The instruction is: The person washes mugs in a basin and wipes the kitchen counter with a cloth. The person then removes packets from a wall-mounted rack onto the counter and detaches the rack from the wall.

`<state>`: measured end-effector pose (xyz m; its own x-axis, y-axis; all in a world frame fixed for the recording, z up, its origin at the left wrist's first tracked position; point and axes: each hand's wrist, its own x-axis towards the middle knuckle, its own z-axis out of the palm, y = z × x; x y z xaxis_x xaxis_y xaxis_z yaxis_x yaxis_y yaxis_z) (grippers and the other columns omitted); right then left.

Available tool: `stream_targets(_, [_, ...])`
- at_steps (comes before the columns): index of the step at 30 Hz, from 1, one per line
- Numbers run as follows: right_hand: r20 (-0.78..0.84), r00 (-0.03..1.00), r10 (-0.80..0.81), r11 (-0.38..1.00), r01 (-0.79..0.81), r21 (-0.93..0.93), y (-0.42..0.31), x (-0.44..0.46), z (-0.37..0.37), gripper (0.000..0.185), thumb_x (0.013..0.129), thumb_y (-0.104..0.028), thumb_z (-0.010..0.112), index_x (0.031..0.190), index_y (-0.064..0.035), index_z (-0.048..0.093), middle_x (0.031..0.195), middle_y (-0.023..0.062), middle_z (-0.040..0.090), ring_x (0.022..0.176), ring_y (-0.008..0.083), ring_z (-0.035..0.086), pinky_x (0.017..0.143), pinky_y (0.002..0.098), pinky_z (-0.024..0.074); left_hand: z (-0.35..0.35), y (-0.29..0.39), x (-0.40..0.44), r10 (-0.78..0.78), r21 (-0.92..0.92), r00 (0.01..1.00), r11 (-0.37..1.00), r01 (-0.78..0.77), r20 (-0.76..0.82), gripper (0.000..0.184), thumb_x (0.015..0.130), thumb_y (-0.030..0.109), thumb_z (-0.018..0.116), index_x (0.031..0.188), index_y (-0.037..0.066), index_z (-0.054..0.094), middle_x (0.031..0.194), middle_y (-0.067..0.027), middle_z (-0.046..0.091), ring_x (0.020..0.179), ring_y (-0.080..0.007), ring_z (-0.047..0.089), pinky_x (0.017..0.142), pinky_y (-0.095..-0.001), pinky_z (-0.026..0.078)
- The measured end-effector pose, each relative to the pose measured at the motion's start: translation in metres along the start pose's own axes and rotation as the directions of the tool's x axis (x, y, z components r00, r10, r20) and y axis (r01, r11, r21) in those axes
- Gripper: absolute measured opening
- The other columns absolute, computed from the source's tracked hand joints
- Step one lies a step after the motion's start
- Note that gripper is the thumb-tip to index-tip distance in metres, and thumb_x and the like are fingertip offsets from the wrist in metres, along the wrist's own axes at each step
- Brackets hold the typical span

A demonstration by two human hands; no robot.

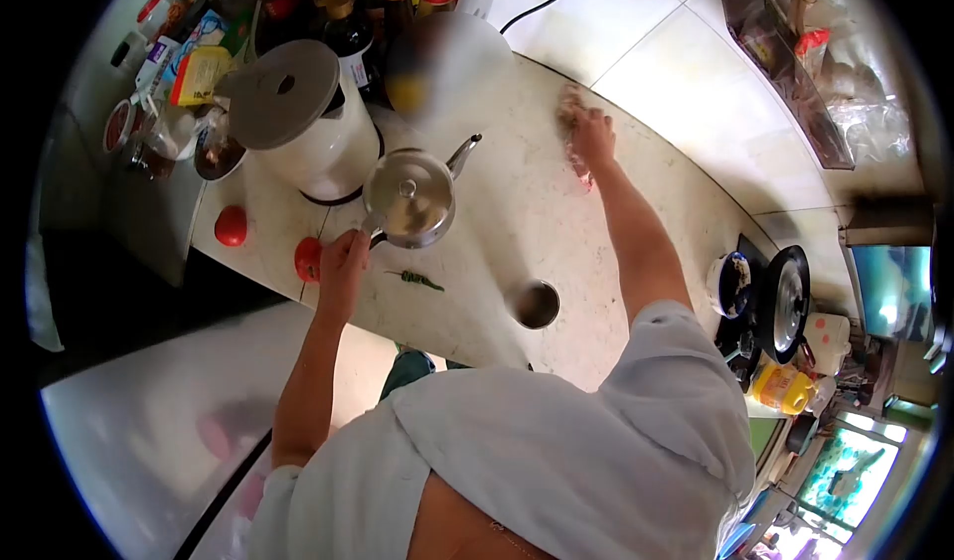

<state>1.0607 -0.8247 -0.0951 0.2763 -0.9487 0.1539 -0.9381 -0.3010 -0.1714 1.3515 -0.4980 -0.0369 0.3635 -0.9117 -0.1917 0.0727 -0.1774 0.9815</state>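
Note:
My left hand [345, 260] is closed round the handle of a shiny metal teapot [408, 198], whose spout points to the upper right. Against that hand lies a red tomato [308, 259]; another tomato [231, 226] sits farther left. A green chili pepper [419, 280] rests on the counter just below the teapot. My right hand [592, 140] presses a crumpled cloth [570, 113] onto the counter near the wall, its fingers bent over it. Toward the counter's front edge stands an open metal cup [538, 305].
A large white container with a grey lid [283, 93] stands left of the teapot. Bottles [348, 38] and packets crowd the back left. At right are a bowl [733, 284], a lidded pan [787, 304] and a yellow jug [782, 388]. A wall rack [790, 78] hangs upper right.

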Motion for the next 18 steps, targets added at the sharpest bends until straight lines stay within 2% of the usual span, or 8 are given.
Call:
stream_targets(1, [0.044,0.989,0.138,0.990,-0.138,-0.003,0.000,0.018,-0.008,0.030,0.071,-0.016,0.057,0.101,-0.0223,0.058,0.111,0.0077,0.048,0.101,0.0291,0.044,0.078,0.0412,0.0421,-0.002,-0.001,-0.001,0.007,0.001,1.000,1.000,-0.007,0.008,0.032,0.088,0.021,0.043,0.060,0.007,0.038,0.055,0.0053,0.033,0.053,-0.0030,0.028,0.048,-0.0207,0.024])
stream_targets(3, [0.029,0.999,-0.039,0.971,0.031,0.238,-0.035,0.046,-0.033,0.019,0.072,-0.013,0.055,0.090,-0.0149,0.060,0.107,0.0106,0.050,0.096,0.0313,0.047,0.076,0.0396,0.0435,-0.002,-0.003,0.001,0.047,0.098,0.999,0.994,-0.047,0.002,0.031,0.088,0.020,0.042,0.060,0.007,0.038,0.055,0.0050,0.033,0.052,-0.0031,0.029,0.048,-0.0211,0.024])
stream_targets(4, [-0.177,0.984,0.035,0.872,0.056,0.485,-0.049,0.065,0.005,0.014,0.074,-0.012,0.051,0.084,-0.0117,0.061,0.101,0.0119,0.052,0.094,0.0304,0.049,0.076,0.0386,0.0443,-0.001,0.000,0.000,0.013,0.077,1.000,0.997,-0.012,-0.012,0.030,0.089,0.018,0.041,0.061,0.007,0.037,0.055,0.0048,0.032,0.052,-0.0035,0.028,0.048,-0.0216,0.024])
stream_targets(6, [-0.383,0.836,-0.394,0.817,0.509,0.271,-0.079,0.107,0.050,0.022,0.078,-0.020,0.049,0.097,-0.0160,0.059,0.108,0.0103,0.053,0.099,0.0295,0.049,0.083,0.0393,0.0411,-0.002,-0.003,-0.002,-0.004,0.027,1.000,1.000,0.004,-0.003,0.029,0.089,0.017,0.041,0.062,0.007,0.037,0.055,0.0047,0.032,0.052,-0.0039,0.028,0.048,-0.0217,0.024])
stream_targets(7, [0.038,0.995,-0.089,0.891,0.063,0.449,-0.112,0.094,0.031,0.032,0.079,-0.028,0.048,0.109,-0.0195,0.053,0.117,0.0079,0.048,0.107,0.0287,0.045,0.090,0.0399,0.0350,-0.001,-0.004,-0.001,-0.026,-0.026,1.000,0.999,0.026,-0.006,0.029,0.089,0.017,0.041,0.062,0.006,0.037,0.055,0.0046,0.031,0.052,-0.0043,0.028,0.048,-0.0217,0.024])
stream_targets(8, [-0.039,0.917,-0.397,0.916,0.393,-0.087,-0.118,0.089,0.048,0.036,0.080,-0.028,0.049,0.114,-0.0172,0.049,0.125,0.0041,0.039,0.119,0.0244,0.031,0.088,0.0440,0.0370,0.002,0.000,-0.001,-0.019,-0.021,1.000,1.000,0.019,0.009,0.029,0.089,0.017,0.041,0.062,0.006,0.037,0.055,0.0046,0.031,0.052,-0.0043,0.028,0.048,-0.0217,0.024])
stream_targets(13, [-0.005,0.962,-0.274,0.957,0.273,0.095,-0.039,0.087,0.044,0.031,0.080,-0.025,0.049,0.110,-0.0226,0.050,0.121,0.0033,0.042,0.116,0.0240,0.035,0.087,0.0423,0.0378,0.005,0.004,-0.003,-0.053,-0.079,0.996,0.996,0.048,-0.065,0.030,0.090,0.019,0.041,0.063,0.006,0.037,0.055,0.0037,0.031,0.052,-0.0050,0.029,0.048,-0.0211,0.025])
stream_targets(18, [0.091,0.979,0.182,0.918,-0.136,-0.372,0.085,-0.016,-0.035,0.043,0.069,-0.015,0.062,0.110,-0.0221,0.052,0.125,0.0015,0.039,0.116,0.0226,0.036,0.088,0.0373,0.0390,0.002,-0.003,-0.001,-0.013,-0.027,0.999,1.000,0.012,-0.029,0.031,0.090,0.020,0.041,0.063,0.006,0.037,0.055,0.0032,0.031,0.052,-0.0054,0.029,0.049,-0.0210,0.025])
